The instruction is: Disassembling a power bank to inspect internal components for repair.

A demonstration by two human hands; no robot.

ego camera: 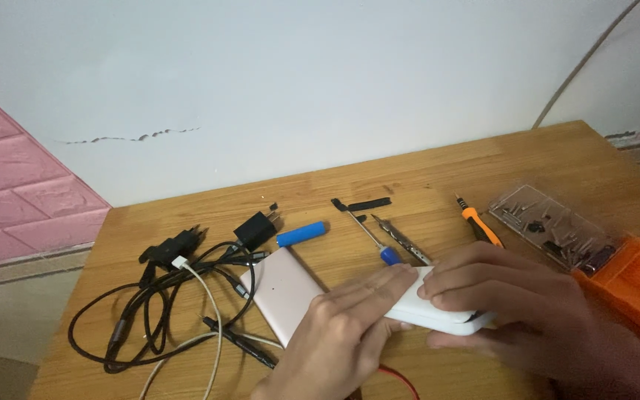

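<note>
Lying flat, white power bank point(438, 307) pinned between left hand point(338, 333) and right hand point(516, 296)

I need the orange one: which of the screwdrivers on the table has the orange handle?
The orange-handled screwdriver, the rightmost, lies beside the clear bit case. The blue-handled screwdriver and the grey tool lie left of it.

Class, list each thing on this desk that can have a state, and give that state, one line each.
White device: flat on the table, held by both hands.
Left hand: fingers lying on the device.
Right hand: covering the device.
Pink power bank: flat, unplugged.
Clear bit case: open.
Black cables: tangled.
Blue cylindrical cell: lying loose.
</note>
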